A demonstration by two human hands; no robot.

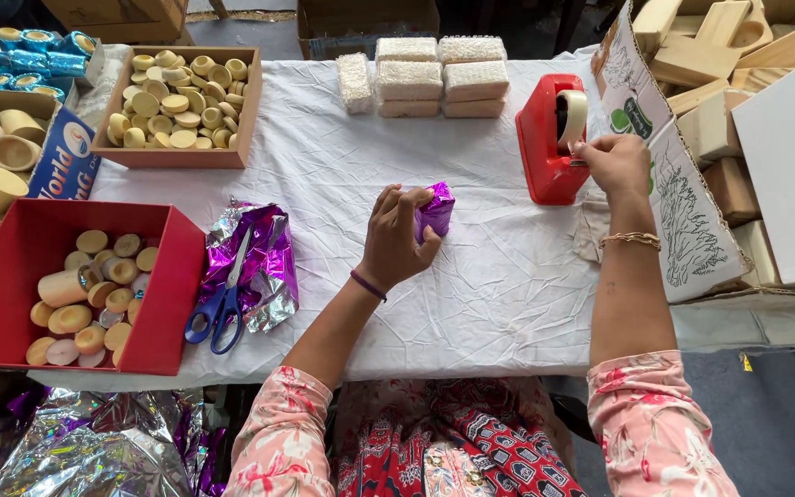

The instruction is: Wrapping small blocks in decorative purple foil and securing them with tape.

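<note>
Two hands work over the white cloth [342,175]: the left hand [396,235] is curled tight around a purple foil parcel [436,208] mid-table, while the right hand [611,162] pinches tape at the red dispenser [549,138] — scissors [223,299] lie on loose foil [269,248] nearby.

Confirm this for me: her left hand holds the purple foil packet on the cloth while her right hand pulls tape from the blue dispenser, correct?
Not quite: the tape dispenser is red, not blue, as the head view shows. The rest stands: the left hand holds the purple foil packet on the white cloth, and the right hand is at the tape on the dispenser.
</note>
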